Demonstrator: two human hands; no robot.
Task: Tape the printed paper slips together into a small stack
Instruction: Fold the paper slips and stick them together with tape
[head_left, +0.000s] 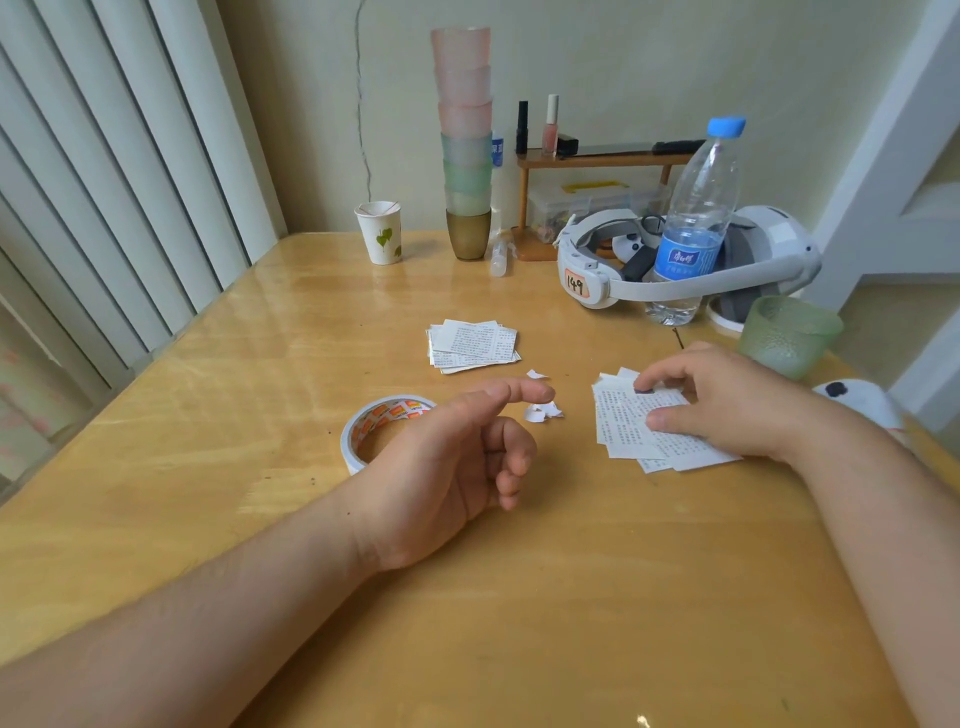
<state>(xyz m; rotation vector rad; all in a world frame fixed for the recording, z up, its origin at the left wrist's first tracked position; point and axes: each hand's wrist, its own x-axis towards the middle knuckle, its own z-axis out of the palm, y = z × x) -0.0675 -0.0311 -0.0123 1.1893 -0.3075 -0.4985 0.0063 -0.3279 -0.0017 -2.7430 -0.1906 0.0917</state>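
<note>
Two piles of printed slips on the wooden table (260, 395) right now. The right hand (727, 400) rests on the nearer pile (639, 431), a fanned spread at the right of the table, with fingertips and thumb pressing flat on the top sheets; the fingers are bent a little, yet nothing shows them wrapping or pinching the paper. The second pile (472, 345) sits farther back, near the middle of the table, well apart from both hands and untouched.

Over to the left hand (457, 457): it hovers low at centre, index finger stretched out, the other fingers loosely curled, and it grasps nothing. Just beside it, partly hidden under its knuckles, lies the tape roll (374, 426), flat on the table, white with orange print. Small torn white scraps (543, 412) lie between the two hands, one just beyond the left index fingertip.

Along the back edge stand a paper cup (380, 232), a tall stack of tumblers (466, 145), a water bottle (693, 228) with a blue cap, and a white headset (675, 260). One green glass (787, 335) stands at the far right.
</note>
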